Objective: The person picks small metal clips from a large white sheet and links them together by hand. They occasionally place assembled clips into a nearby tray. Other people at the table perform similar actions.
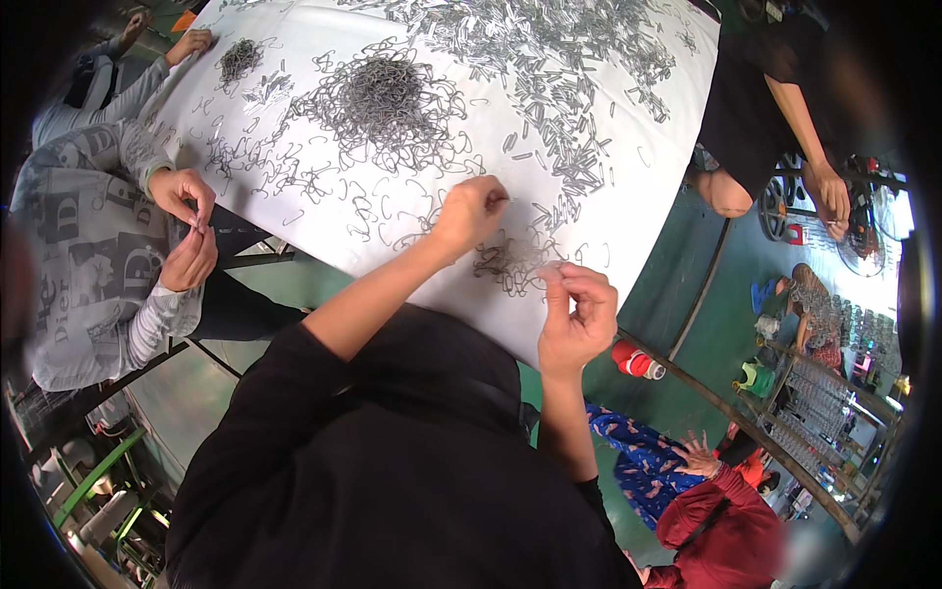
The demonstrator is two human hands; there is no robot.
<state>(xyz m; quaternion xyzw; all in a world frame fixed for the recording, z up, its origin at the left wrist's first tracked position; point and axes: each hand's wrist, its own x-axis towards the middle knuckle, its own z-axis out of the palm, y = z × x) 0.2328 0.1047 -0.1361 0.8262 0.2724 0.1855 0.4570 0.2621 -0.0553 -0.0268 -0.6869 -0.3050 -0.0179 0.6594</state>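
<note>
Over the white-covered table (304,211), my left hand (471,216) is closed, its fingers curled toward the thumb. Whatever it may hold is too small to make out. My right hand (581,316) pinches thumb and fingers together at the table's near edge, the fingertips slightly blurred; I cannot make out anything in them. Between both hands lies a small heap of bent wire hooks (510,267). Loose wire hooks (363,201) are scattered left of my left hand. Past my hands spread many short grey metal strips (561,133).
A large pile of wire hooks (385,98) rises mid-table, with a smaller pile (239,61) at the far left. A co-worker's two hands (191,231) meet at the left edge. Another person (775,118) sits at the right. A red-and-white object (636,360) is below the table's right side.
</note>
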